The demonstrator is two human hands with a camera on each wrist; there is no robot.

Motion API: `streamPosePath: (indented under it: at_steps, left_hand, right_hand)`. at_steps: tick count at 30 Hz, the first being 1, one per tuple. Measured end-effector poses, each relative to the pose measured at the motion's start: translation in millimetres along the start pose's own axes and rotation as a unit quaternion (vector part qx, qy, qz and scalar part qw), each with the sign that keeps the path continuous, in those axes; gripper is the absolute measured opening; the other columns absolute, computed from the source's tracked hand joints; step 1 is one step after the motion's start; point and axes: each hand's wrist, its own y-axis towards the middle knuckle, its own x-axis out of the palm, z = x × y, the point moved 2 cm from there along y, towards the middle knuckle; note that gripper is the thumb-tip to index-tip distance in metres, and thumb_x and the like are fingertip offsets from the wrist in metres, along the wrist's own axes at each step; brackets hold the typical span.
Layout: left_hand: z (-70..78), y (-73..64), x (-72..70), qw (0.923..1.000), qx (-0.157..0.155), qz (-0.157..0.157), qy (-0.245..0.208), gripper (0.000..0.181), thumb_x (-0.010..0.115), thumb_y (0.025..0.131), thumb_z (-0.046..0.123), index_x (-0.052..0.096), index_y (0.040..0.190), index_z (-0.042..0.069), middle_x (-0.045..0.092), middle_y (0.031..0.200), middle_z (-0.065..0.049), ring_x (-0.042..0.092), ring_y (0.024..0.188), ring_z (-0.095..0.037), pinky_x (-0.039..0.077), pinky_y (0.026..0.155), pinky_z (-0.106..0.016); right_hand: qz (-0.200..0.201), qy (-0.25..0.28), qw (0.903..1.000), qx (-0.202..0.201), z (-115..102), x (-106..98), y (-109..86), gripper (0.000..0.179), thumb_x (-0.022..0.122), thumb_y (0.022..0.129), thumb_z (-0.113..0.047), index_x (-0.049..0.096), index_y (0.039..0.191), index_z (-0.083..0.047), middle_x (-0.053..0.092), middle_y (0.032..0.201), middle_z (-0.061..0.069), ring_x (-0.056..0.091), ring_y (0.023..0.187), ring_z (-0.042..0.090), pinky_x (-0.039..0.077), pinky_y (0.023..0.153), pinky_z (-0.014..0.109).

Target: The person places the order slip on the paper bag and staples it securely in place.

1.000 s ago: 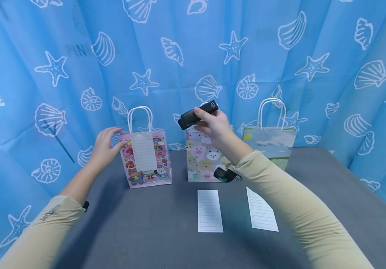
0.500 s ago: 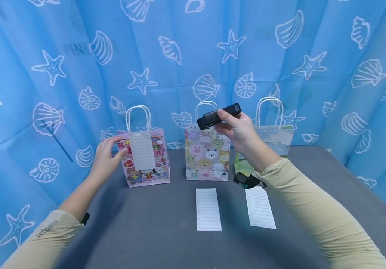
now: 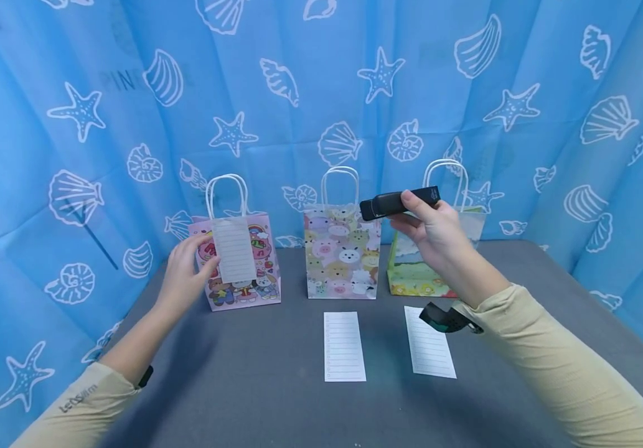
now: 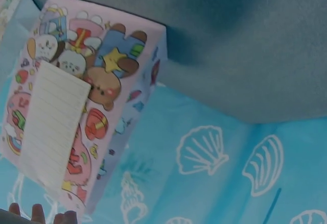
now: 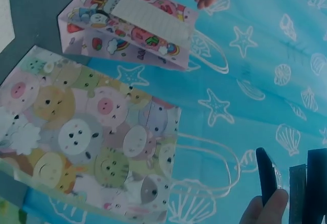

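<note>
A pink cartoon paper bag (image 3: 267,274) stands at the left, a lined white slip (image 3: 234,252) hanging flat against its front near the top. My left hand (image 3: 181,274) is at that bag's left side, fingers loosely bent near the slip; whether they touch it I cannot tell. Up at the right, my right hand (image 3: 439,233) grips a black stapler (image 3: 391,204) between thumb and fingers, in the air in front of the right-hand bag. The stapler's dark arms (image 5: 266,175) show at the lower right of the right wrist view.
An animal-print bag (image 3: 343,255) stands in the middle, a landscape-print bag (image 3: 416,274) to its right, partly behind my right hand. Two lined slips, a left one (image 3: 345,348) and a right one (image 3: 430,345), lie on the grey table (image 3: 265,379). A blue shell curtain (image 3: 310,93) hangs behind.
My right hand has moved right and slightly down with the stapler, from over the middle bag to the right-hand bag. My left hand has shifted slightly right and down along the pink bag.
</note>
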Motion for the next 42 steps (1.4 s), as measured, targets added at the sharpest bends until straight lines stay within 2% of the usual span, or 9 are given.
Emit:
streamPosePath:
  at_steps: [7,12,15,19,23,26,29,35,42]
  left_hand:
    - [4.7,-9.3,10.2,0.9995,-0.006,-0.029,-0.010,0.043,0.059,0.096,0.006,0.045,0.134,-0.009,0.039,0.141,-0.028,0.028,0.135,-0.045,0.022,0.108,-0.061]
    - [7.6,-15.6,18.8,0.9982,-0.012,-0.049,-0.032,0.042,0.058,0.097,0.005,0.045,0.135,-0.010,0.038,0.141,-0.028,0.031,0.132,-0.045,0.039,0.099,-0.058]
    - [9.1,-18.3,23.7,0.9970,-0.016,-0.059,-0.048,0.042,0.058,0.097,0.004,0.045,0.134,-0.010,0.038,0.141,-0.028,0.033,0.131,-0.044,0.044,0.095,-0.055]
    - [9.5,-21.8,31.3,0.9953,-0.022,-0.075,-0.057,0.041,0.057,0.098,0.006,0.045,0.134,-0.009,0.038,0.141,-0.027,0.033,0.132,-0.044,0.042,0.096,-0.055]
    - [8.7,-26.7,39.8,0.9932,-0.029,-0.095,-0.061,0.042,0.057,0.099,0.010,0.046,0.135,-0.008,0.039,0.142,-0.026,0.032,0.133,-0.043,0.034,0.102,-0.058]
    - [8.1,-30.5,45.6,0.9908,-0.034,-0.108,-0.073,0.043,0.057,0.099,0.012,0.045,0.135,-0.008,0.040,0.142,-0.026,0.033,0.133,-0.043,0.029,0.105,-0.059]
    - [8.2,-34.0,51.0,0.9878,-0.046,-0.122,-0.086,0.043,0.056,0.099,0.012,0.045,0.136,-0.007,0.040,0.142,-0.025,0.033,0.134,-0.042,0.027,0.106,-0.059]
    - [10.6,-39.7,61.3,0.9832,-0.069,-0.143,-0.090,0.043,0.057,0.099,0.012,0.045,0.137,-0.005,0.041,0.143,-0.024,0.035,0.134,-0.041,0.028,0.107,-0.058]
    - [12.8,-48.6,73.3,0.9765,-0.087,-0.168,-0.103,0.041,0.058,0.099,0.014,0.048,0.136,-0.001,0.043,0.142,-0.022,0.036,0.134,-0.041,0.028,0.107,-0.059]
  right_hand:
    - [-0.010,0.020,0.9997,0.009,-6.8,-23.1,-8.6,0.055,0.071,0.088,-0.011,0.030,0.124,-0.010,0.051,0.115,0.007,0.068,0.083,0.017,0.055,0.076,0.027]
    - [-0.018,0.032,0.9993,0.009,-9.4,-42.9,-13.5,0.053,0.070,0.089,-0.010,0.031,0.125,-0.010,0.059,0.106,0.006,0.069,0.084,0.019,0.055,0.076,0.029]
    - [-0.023,0.065,0.9975,0.016,-10.0,-57.3,-16.5,0.048,0.066,0.091,-0.009,0.033,0.125,-0.009,0.064,0.100,0.007,0.070,0.084,0.022,0.056,0.075,0.031]
    - [-0.027,0.092,0.9951,0.024,-8.7,-79.7,-21.5,0.034,0.061,0.095,-0.012,0.041,0.122,-0.009,0.068,0.097,0.009,0.070,0.086,0.025,0.056,0.076,0.034]
    - [-0.017,0.057,0.9979,0.026,-6.8,-103.2,-27.0,0.024,0.057,0.098,-0.019,0.045,0.118,-0.012,0.070,0.092,0.006,0.069,0.084,0.020,0.052,0.078,0.030]
    - [0.003,0.035,0.9989,0.031,-6.5,-118.9,-29.4,0.028,0.055,0.099,-0.023,0.040,0.120,-0.014,0.069,0.089,0.004,0.066,0.082,0.017,0.047,0.078,0.030]
    - [0.014,0.061,0.9971,0.042,-6.0,-132.0,-31.6,0.030,0.054,0.099,-0.022,0.035,0.122,-0.015,0.066,0.090,0.005,0.064,0.084,0.018,0.044,0.080,0.030]
    - [0.021,0.145,0.9879,0.051,-4.3,-154.6,-41.7,0.015,0.051,0.100,-0.011,0.047,0.115,-0.013,0.063,0.095,0.010,0.065,0.088,0.024,0.051,0.083,0.033]
    - [0.069,0.170,0.9809,0.065,-1.4,-183.1,-50.6,0.018,0.056,0.097,-0.005,0.056,0.113,-0.013,0.052,0.108,0.002,0.069,0.087,0.024,0.049,0.093,0.033]
